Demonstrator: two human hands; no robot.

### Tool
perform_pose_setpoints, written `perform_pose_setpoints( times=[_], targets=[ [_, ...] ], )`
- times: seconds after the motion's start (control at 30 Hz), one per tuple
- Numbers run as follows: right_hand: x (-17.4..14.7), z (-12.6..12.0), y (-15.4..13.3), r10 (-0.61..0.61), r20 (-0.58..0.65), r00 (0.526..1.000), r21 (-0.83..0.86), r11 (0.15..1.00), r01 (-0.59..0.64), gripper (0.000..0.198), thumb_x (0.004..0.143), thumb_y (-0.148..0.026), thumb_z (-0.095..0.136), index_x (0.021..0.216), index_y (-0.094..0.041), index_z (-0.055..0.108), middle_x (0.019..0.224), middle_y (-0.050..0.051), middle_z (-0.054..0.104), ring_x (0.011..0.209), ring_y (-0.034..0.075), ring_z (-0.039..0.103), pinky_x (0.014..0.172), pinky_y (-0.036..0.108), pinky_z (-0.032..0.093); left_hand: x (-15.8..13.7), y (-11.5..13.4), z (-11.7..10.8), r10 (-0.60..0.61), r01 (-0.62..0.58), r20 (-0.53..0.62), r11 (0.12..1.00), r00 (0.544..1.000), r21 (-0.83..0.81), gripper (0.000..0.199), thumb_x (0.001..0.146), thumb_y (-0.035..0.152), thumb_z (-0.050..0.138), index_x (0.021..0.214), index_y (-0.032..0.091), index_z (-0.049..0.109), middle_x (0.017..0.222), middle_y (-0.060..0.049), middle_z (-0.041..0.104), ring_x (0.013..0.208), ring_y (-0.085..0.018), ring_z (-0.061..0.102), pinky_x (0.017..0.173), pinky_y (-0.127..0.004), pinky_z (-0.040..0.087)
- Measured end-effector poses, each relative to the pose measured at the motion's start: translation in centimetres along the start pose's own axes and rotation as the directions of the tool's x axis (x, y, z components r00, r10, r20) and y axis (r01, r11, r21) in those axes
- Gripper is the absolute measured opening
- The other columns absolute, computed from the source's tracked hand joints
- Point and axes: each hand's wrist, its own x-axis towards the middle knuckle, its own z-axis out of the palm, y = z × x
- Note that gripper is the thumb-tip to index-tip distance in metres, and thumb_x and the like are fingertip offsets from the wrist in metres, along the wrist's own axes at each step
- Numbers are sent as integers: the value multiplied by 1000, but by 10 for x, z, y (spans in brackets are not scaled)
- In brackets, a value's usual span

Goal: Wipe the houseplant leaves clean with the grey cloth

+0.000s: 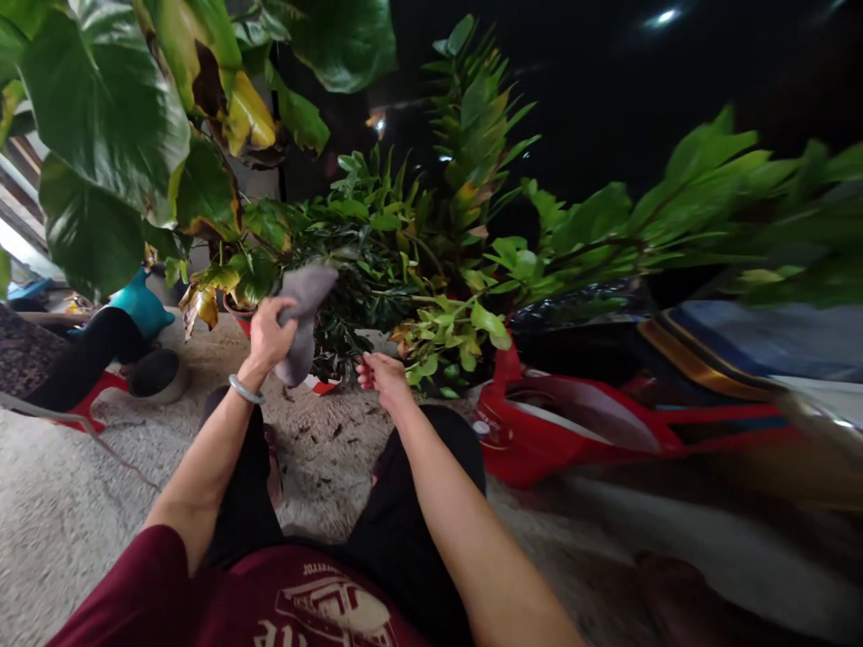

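Note:
My left hand (270, 337), a grey bangle on its wrist, is closed around a grey cloth (307, 310) that is slightly blurred. The cloth hangs just in front of a dark-leaved potted plant (343, 314). To the right, my right hand (386, 376) is low by the same plant, its thumb and fingers pinched together at the edge of the dark foliage. What lies in the pinch looks like a leaf or thin stem, though it is small. Lighter green leaves (451, 337) spread close beside my right hand.
Large broad leaves (101, 117) overhang the upper left, some yellowed and brown. A red bag (539, 440) stands on the right below blurred green fronds (674, 207). At left, another person's dark-clothed leg (101, 346) is near a grey bowl (158, 376). Debris dots the rough concrete floor (324, 485).

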Motion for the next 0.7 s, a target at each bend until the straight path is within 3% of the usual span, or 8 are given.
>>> perform_pose_setpoints(
  times=[0.07,0.13,0.27,0.37,0.43,0.5,0.63,0.7],
  targets=[
    [0,-4,-2,23,-24,999,-7,1000,-23,19,83,-25,69,66,-17,63,48,-3,62,34,7,50,31,15,35,-28,-16,10,-82,78,233,997,969,28,32,65,5,61,90,21,73,93,-3,70,91,-22,66,92,-36,52],
    [-2,-10,-3,59,-48,997,-12,998,-60,18,83,-26,68,68,-17,63,49,-2,62,35,8,51,32,16,37,-58,-25,13,-151,153,316,988,937,17,31,66,6,61,89,22,74,94,-4,71,91,-22,66,92,-37,52],
    [-22,-9,2,117,-71,991,-3,993,-118,20,85,-38,64,84,-18,67,64,2,71,47,14,63,39,21,46,-83,-19,5,-232,243,121,966,965,-83,25,73,14,64,95,22,73,99,-4,71,98,-22,65,97,-38,49],
    [-56,12,16,-75,79,994,-32,996,77,45,79,-47,70,118,-23,67,104,8,77,88,22,74,62,28,58,-80,0,-1,-206,217,78,958,976,-188,21,78,24,67,97,22,73,99,-5,70,100,-24,64,99,-39,48],
    [-78,31,26,-270,200,942,-92,952,293,78,68,-47,80,139,-25,55,130,11,68,116,28,66,88,37,57,-79,14,-3,-186,222,143,925,972,-308,23,81,32,67,101,22,74,102,-6,70,103,-25,64,99,-39,47],
    [-93,47,32,-381,232,895,-169,890,423,101,58,-45,87,148,-22,46,142,15,59,130,32,57,105,45,48,-82,25,-3,-186,273,230,853,955,-444,32,82,39,67,109,22,73,109,-7,71,106,-26,64,99,-39,47],
    [-96,58,35,-482,139,865,-156,852,499,106,54,-44,88,147,-17,45,145,17,56,133,34,53,113,48,40,-94,34,0,-187,399,368,622,911,-673,48,82,47,66,124,23,69,119,-8,70,113,-29,63,102,-40,47],
    [-92,55,35,-470,89,878,-89,875,477,95,56,-43,86,141,-16,51,138,16,62,127,33,58,110,47,43,-95,30,0,-166,417,403,593,900,-688,47,82,48,66,121,23,72,119,-8,71,113,-29,62,103,-41,46]
  ],
)
